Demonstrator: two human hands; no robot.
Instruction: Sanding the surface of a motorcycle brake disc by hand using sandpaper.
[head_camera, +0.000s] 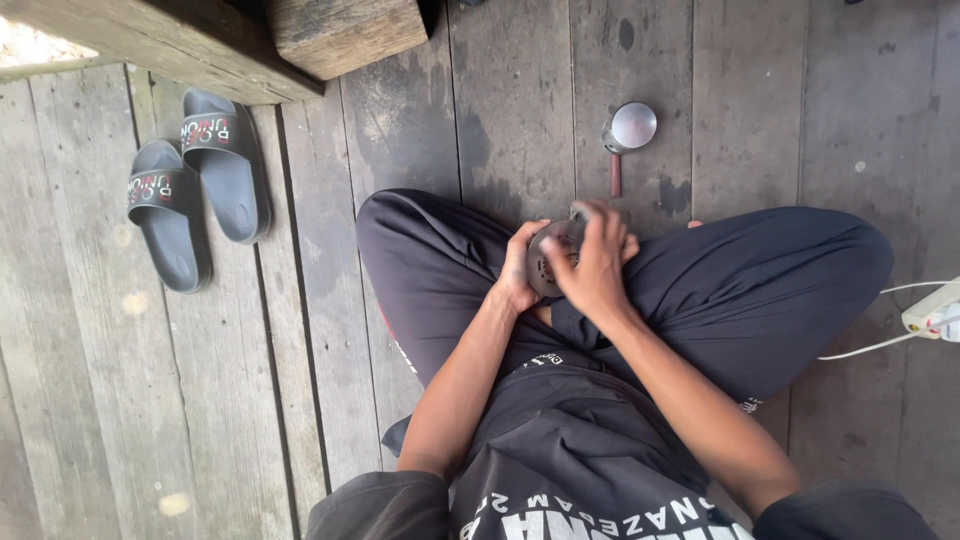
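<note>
Black shirt (580, 470) with white lettering, nearest the camera, low centre. Dark trousers (760, 290) on crossed legs, spread across the middle of the scene.

Plank floor (100, 400): grey weathered boards, running near to far under everything.

Wooden beam (160, 45) and squared wooden block (345, 32): far left, at the top edge.

Pair of grey slide sandals (195, 195): left, side by side, touching, each with a dark strap bearing lettering.

Left hand (518, 268): closed around the left edge of a round dark disc (545, 260), held over the lap at centre. The disc shows small holes; most of it is hidden by the hands.

Right hand (592, 262): fingers curled over the top and right side of the same disc, gripping it.

Small metal cup (630, 128) with a reddish handle: on the floor just beyond the hands; contents cannot be told.

White plug strip (935, 310) with white cables: right edge.
</note>
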